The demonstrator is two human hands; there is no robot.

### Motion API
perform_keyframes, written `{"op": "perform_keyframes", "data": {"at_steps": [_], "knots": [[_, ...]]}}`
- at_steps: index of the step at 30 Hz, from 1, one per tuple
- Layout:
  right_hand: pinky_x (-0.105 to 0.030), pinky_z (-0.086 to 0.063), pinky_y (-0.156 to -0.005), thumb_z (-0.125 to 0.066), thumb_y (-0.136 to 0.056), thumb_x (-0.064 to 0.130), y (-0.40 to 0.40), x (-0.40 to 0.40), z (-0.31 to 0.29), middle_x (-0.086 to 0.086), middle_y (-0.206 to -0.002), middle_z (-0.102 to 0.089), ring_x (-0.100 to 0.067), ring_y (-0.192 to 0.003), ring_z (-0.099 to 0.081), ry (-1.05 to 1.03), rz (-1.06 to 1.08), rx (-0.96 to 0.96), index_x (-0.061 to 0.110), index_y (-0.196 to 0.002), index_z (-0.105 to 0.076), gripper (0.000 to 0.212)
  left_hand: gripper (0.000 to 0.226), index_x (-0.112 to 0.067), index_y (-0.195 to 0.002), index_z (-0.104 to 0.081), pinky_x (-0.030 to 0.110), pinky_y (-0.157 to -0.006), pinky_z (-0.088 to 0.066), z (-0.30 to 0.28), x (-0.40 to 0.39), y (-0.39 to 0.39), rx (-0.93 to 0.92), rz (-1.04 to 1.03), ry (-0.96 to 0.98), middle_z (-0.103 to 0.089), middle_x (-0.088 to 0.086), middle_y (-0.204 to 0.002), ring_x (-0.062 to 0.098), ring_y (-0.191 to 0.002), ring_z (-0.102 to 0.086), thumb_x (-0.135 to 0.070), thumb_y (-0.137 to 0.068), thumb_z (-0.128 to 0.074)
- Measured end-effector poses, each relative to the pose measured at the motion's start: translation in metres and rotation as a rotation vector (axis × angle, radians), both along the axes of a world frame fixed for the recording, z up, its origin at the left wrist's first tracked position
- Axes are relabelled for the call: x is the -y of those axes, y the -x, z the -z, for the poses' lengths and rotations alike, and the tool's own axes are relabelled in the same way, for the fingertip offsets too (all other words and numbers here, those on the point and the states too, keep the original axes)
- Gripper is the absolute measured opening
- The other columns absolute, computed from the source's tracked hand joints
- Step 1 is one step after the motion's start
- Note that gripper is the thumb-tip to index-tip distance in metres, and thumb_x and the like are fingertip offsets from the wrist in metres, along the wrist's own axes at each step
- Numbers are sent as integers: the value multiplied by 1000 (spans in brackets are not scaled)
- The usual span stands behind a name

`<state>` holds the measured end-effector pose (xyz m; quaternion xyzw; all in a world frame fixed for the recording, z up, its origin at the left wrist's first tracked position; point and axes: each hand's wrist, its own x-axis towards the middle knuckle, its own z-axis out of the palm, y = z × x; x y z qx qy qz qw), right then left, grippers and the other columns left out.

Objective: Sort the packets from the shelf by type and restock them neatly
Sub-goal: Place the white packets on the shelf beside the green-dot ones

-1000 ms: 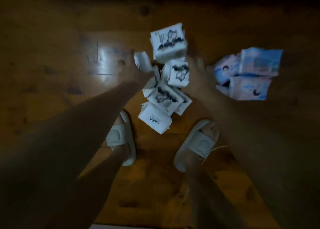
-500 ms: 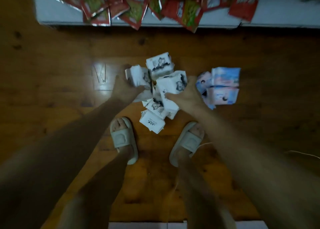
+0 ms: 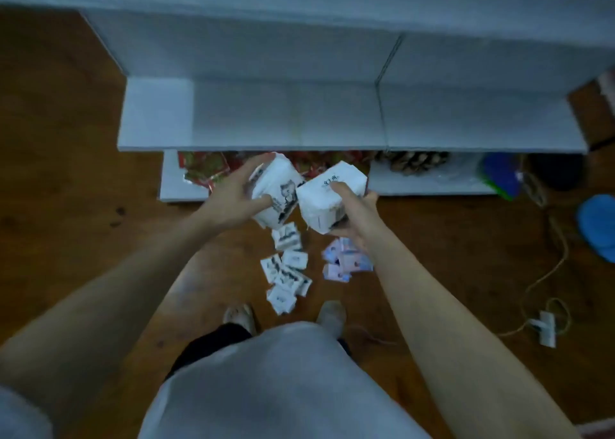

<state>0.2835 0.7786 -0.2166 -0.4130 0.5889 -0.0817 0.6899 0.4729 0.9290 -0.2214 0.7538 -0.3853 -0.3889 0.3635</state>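
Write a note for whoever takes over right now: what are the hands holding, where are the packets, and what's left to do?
Left hand: grips a stack of white packets.
Right hand: grips a second white stack.
Both stacks are held up in front of the bare shelf, not yet placed.
On the floor: a white pile beside the feet, and a separate pink-and-blue pile to its right. Red packets lie on the bottom shelf.
Done: floor packets look grouped by type.
Left: likely set both stacks neatly on the shelf, then fetch the remaining piles.
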Motion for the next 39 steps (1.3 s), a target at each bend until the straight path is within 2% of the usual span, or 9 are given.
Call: {"op": "perform_keyframes", "data": {"at_steps": [3,5,10,14,19,23,29,35,39], "knots": [[-55,-60,-68,-80,-68,47,-14,1,-45,-7,-128,-52,-30,-107,-63,29,86,41,21,-134,-34,84,77,-63,-140,-21,37,-100,-45,-43,6,-20,146,121,73,-40,-9,-148,14,-129,-46,-44,-75,-58],[-53,-60,-66,-80,-71,42,-20,3,-71,-10,-124,-55,-29,-101,-65,95,165,73,19,-129,-36,77,78,-65,-139,-16,34,-98,-41,-63,10,-35,232,217,98,-42,-9,-142,13,-125,-45,-44,-76,-57],[-58,-58,-73,-71,-86,30,-31,13,-104,-4,-114,-54,-23,-94,-61,243,300,154,27,-122,-35,51,77,-54,-145,-17,22,-84,-34,-107,26,-53,370,431,86,-40,-8,-121,5,-100,-41,-34,-80,-54],[-45,-60,-66,-71,-85,38,-45,17,-122,-4,-125,-55,-24,-100,-63,318,248,193,36,-119,-42,45,71,-39,-148,-29,24,-98,-29,-133,50,-50,462,526,105,-38,6,-134,18,-119,-39,-28,-83,-57],[-40,-61,-64,-84,-75,33,-54,44,-143,-4,-130,-50,-18,-101,-64,333,211,315,34,-119,-40,62,72,-38,-140,-45,32,-101,-34,-157,83,-43,588,376,160,-44,9,-130,28,-120,-44,-44,-72,-68],[-38,-61,-68,-91,-61,28,-57,79,-155,0,-138,-45,-19,-112,-60,372,92,395,40,-131,-32,93,74,-38,-138,-48,37,-98,-39,-182,116,-35,760,219,159,-48,11,-128,32,-115,-46,-37,-72,-81],[-45,-53,-95,-88,-62,22,-32,144,-173,4,-133,-54,-16,-114,-60,855,-200,285,57,-141,-13,115,69,-41,-139,-46,32,-90,-37,-215,165,-31,844,193,150,-50,8,-124,28,-110,-47,-43,-77,-77],[-30,-45,-81,-89,-66,28,-18,196,-188,-1,-118,-43,-17,-96,-52,1187,-398,77,46,-147,-17,110,69,-44,-137,-46,31,-89,-37,-231,206,-20,863,170,158,-51,5,-122,26,-110,-47,-43,-76,-77],[-32,-50,-79,-86,-68,26,-31,222,-183,1,-121,-28,-20,-92,-50,1344,-515,-29,39,-145,-30,96,70,-49,-135,-45,34,-92,-40,-233,231,-26,837,168,121,-50,1,-119,25,-108,-48,-59,-69,-66]]}}
